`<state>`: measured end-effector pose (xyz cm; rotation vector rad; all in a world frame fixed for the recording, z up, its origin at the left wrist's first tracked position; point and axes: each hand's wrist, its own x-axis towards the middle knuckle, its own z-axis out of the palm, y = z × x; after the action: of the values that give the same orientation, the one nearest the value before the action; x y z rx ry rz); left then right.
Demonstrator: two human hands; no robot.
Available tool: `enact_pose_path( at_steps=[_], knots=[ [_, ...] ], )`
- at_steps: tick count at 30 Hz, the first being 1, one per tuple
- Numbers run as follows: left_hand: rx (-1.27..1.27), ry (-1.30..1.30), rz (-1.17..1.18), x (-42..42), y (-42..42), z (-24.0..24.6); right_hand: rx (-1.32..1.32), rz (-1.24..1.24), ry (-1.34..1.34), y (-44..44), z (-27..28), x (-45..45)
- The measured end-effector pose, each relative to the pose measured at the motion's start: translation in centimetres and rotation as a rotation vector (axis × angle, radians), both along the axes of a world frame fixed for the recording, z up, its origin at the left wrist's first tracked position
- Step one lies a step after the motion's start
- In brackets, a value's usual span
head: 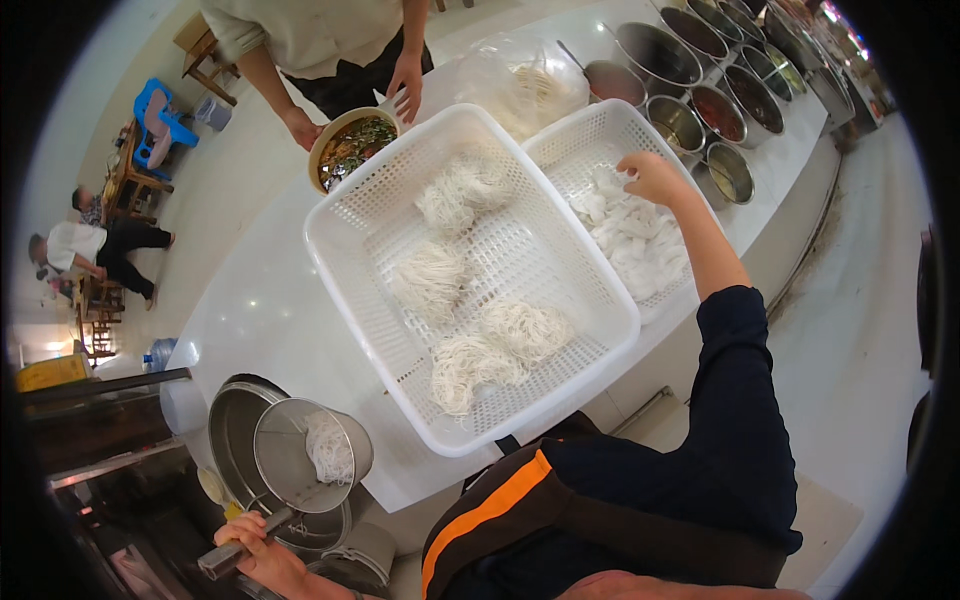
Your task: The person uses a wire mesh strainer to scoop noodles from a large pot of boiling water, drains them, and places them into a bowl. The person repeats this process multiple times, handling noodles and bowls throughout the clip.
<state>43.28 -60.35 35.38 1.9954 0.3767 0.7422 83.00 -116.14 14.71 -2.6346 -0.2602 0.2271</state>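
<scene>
My left hand (pixel 251 547) is closed around the square handle (pixel 221 559) of a metal noodle strainer (pixel 289 442). White thin rice noodles (pixel 330 450) lie inside the strainer, which is tilted over a steel pot (pixel 232 420). My right hand (pixel 652 178) hovers above a white perforated plastic basket (pixel 559 142), its fingers bent and apart, with nothing visible in them. Below it in that basket is a heap of wide white noodles (pixel 637 240). Nearer my middle stands a larger white basket (pixel 480 442) with several bundles of thin noodles (pixel 525 330).
Across the white counter (pixel 255 315), another person's hands are at a bowl of soup (pixel 356 150) and the counter edge. Steel containers (pixel 660 56) of sauces and toppings line the far right. A plastic bag of noodles (pixel 525 86) lies behind the baskets. People sit at left.
</scene>
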Motion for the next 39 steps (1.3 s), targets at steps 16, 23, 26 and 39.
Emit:
enact_pose_path(
  at_steps=[16,23,26,39],
  knots=[
    [-0.07,-0.062,-0.125,1.0,-1.2,0.8,-0.081,-0.237,-0.07,-0.8,-6.7,1.2],
    [-0.034,-0.129,-0.082,0.6,-0.7,0.4,0.284,-0.141,-0.25,-2.4,0.6,-0.5],
    [0.044,-0.133,-0.004,-0.1,-0.7,0.2,0.308,-0.103,-0.113,-2.0,3.2,-0.5],
    [0.109,-0.263,-0.134,-5.2,2.0,0.5,0.305,0.046,-0.112,2.3,7.4,-3.5]
  ],
)
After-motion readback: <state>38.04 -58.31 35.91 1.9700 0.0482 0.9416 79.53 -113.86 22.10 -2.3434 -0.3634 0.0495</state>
